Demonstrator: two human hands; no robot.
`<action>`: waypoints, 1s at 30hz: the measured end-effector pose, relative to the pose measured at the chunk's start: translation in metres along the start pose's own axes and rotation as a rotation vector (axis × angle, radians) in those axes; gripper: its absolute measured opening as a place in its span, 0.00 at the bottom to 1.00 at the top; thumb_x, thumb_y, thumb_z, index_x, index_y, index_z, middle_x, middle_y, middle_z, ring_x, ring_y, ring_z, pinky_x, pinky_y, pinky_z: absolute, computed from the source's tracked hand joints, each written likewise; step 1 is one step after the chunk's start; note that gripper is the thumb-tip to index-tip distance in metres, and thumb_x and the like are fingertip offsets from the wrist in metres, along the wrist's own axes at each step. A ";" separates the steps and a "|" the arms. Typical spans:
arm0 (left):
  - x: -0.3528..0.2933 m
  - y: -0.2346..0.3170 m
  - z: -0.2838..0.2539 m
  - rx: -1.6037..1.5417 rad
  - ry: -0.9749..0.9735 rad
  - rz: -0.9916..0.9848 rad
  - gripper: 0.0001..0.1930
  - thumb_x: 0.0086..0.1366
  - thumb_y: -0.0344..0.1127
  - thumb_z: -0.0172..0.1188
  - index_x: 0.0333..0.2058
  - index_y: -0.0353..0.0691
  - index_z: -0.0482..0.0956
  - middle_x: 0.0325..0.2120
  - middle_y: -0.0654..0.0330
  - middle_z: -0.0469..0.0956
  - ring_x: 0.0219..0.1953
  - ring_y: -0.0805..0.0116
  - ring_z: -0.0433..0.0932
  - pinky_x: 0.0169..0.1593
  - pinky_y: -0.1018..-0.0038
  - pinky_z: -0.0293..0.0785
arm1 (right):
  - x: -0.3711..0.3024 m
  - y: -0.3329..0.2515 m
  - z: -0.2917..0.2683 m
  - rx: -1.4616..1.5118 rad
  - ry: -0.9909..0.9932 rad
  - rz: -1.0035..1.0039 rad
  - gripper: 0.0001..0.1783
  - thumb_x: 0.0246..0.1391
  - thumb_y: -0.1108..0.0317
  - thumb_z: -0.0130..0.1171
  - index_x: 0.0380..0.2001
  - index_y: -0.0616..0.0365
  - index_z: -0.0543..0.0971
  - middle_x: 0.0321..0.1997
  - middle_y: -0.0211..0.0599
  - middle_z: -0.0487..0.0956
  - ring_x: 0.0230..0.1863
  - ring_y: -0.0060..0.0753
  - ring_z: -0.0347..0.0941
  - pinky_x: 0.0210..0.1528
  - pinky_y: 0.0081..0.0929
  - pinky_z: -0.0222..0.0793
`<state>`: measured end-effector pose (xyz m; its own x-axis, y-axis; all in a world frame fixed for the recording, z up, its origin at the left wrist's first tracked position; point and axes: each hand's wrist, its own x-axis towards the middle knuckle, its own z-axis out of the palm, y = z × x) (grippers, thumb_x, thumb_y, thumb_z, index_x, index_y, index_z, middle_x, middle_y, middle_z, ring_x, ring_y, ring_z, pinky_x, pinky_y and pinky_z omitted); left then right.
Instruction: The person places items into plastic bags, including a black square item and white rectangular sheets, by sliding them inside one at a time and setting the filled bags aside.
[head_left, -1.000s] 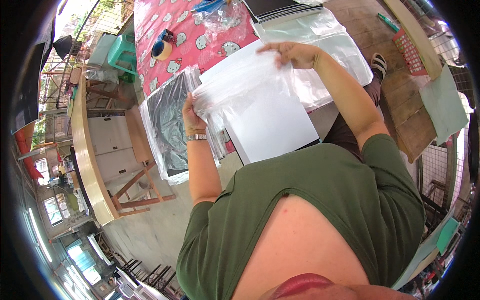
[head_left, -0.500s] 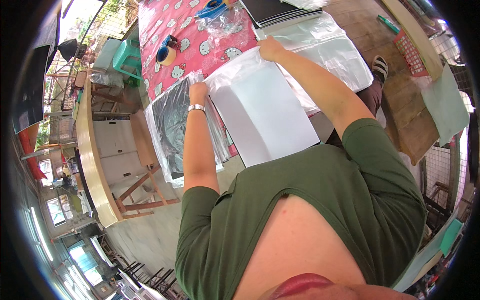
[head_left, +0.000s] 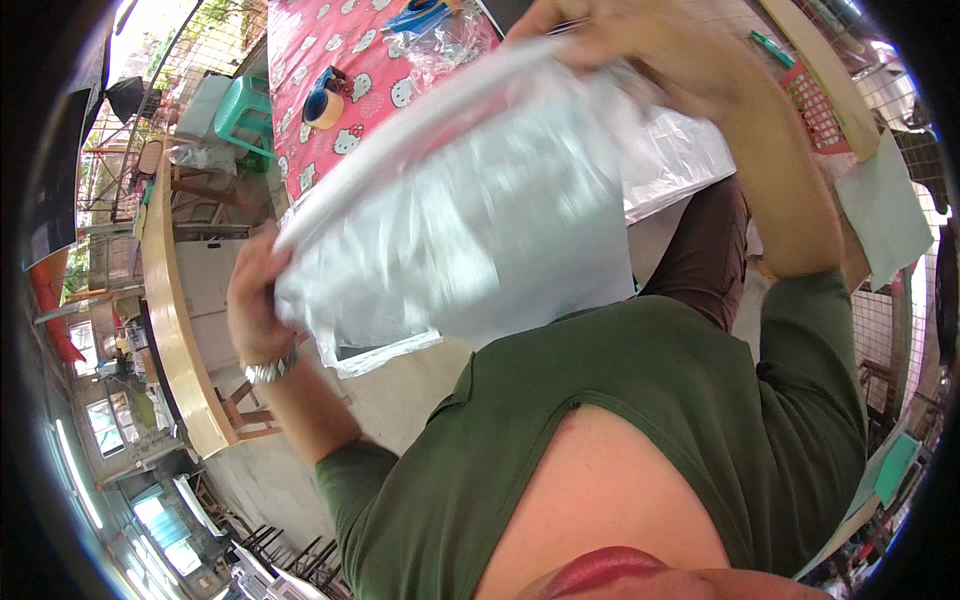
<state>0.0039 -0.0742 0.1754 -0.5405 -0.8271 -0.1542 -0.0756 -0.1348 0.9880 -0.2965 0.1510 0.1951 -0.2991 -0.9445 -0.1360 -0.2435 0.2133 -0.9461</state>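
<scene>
A clear plastic bag [head_left: 430, 215], smeared by motion, stretches between my two hands in front of my chest. My left hand [head_left: 258, 295], with a metal watch at its wrist, is closed on the bag's left end. Its far right end is pinched by my right hand [head_left: 640, 50], which is blurred. A smooth white board [head_left: 575, 285] shows at the bag's lower right; whether it lies inside or behind the plastic, I cannot tell. Under the bag's lower left, the edge of a plastic-wrapped dark panel [head_left: 385, 345] peeks out.
A pink patterned cloth [head_left: 310, 60] covers the table. On it are a tape dispenser [head_left: 323, 103], a blue tape dispenser [head_left: 425, 18] and crumpled plastic [head_left: 445, 45]. More plastic packaging [head_left: 685, 160] lies right. A green stool [head_left: 243, 112] stands left, a red basket [head_left: 815, 110] far right.
Both hands have lifted the plastic and drawn apart: the left moved left and nearer me, the right up and to the right. The bag now spreads across the white board and dark panel.
</scene>
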 end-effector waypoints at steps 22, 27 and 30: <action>-0.116 -0.285 -0.021 -0.459 -0.112 -1.004 0.06 0.60 0.32 0.49 0.25 0.42 0.72 0.19 0.66 0.71 0.22 0.77 0.69 0.26 0.80 0.66 | -0.130 0.289 0.107 1.092 0.003 0.504 0.12 0.52 0.74 0.53 0.41 0.61 0.74 0.33 0.30 0.75 0.34 0.24 0.70 0.41 0.22 0.66; -0.159 -0.397 -0.080 -0.244 -0.125 -0.644 0.08 0.61 0.36 0.53 0.28 0.38 0.75 0.20 0.65 0.73 0.21 0.76 0.70 0.27 0.81 0.67 | -0.144 0.278 0.133 0.891 0.134 0.574 0.12 0.52 0.72 0.56 0.40 0.65 0.74 0.34 0.30 0.75 0.33 0.20 0.68 0.40 0.17 0.65; -0.175 -0.363 -0.041 -0.248 0.027 -0.656 0.10 0.61 0.38 0.56 0.29 0.38 0.76 0.19 0.66 0.73 0.20 0.78 0.70 0.26 0.81 0.67 | -0.139 0.255 0.137 0.581 0.042 0.575 0.13 0.51 0.72 0.57 0.39 0.67 0.74 0.33 0.30 0.75 0.31 0.21 0.70 0.38 0.18 0.66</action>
<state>0.1601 0.0966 -0.1564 -0.4272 -0.5452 -0.7213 -0.1840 -0.7287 0.6597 -0.1910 0.3029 -0.0675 -0.2686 -0.7146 -0.6459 0.4720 0.4869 -0.7349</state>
